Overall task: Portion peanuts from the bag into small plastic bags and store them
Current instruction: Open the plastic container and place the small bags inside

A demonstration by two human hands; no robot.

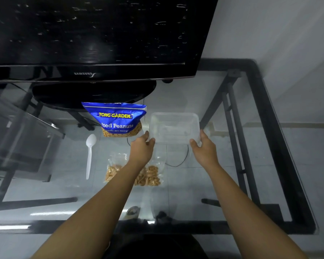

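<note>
On the glass table (pixel 213 184), below a Samsung TV (pixel 94 34), the left hand (pixel 141 148) and right hand (pixel 204 146) grasp a clear plastic container (pixel 174 126). Left of it stands the Tong Garden peanut bag (pixel 116 118); nearer lie apparently two small filled bags (pixel 150 174) and a white plastic spoon (pixel 90 154).

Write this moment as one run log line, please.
left hand: grips container | right hand: grips container | filled bags: on table

Clear plastic container (pixel 174 128); glossy glass table (pixel 223 184).
</note>
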